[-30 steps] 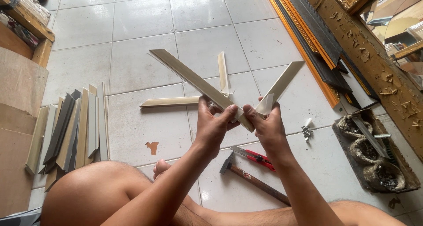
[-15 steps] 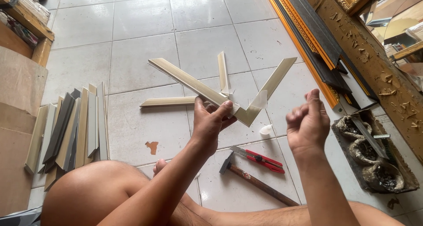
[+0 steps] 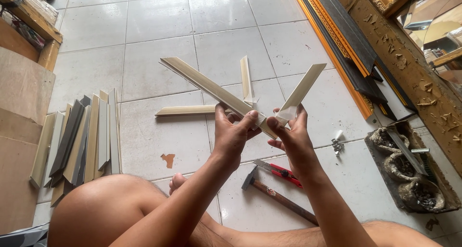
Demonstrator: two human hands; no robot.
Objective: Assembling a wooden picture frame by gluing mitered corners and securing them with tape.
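Both hands, left hand (image 3: 234, 134) and right hand (image 3: 290, 135), pinch two strips (image 3: 211, 88) together; loose fingers could let the corner slip apart.

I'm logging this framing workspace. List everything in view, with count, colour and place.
Joined frame strips: two, beige, mitred ends meeting in a V, held up in both hands.
Loose strips: two, beige, on the tiles behind the hands.
Strip stack: many, beige, grey and dark, on the floor at left.
Hammer: one, wooden handle, floor below the hands.
Utility knife: one, red, beside the hammer.
Small metal hardware: silvery, floor at right.
Tray of nails: one, dark, far right.
Ornate mouldings: gold and black, along the right.
Tiled floor: white.
Left hand: gripping the corner.
Right hand: gripping the corner.
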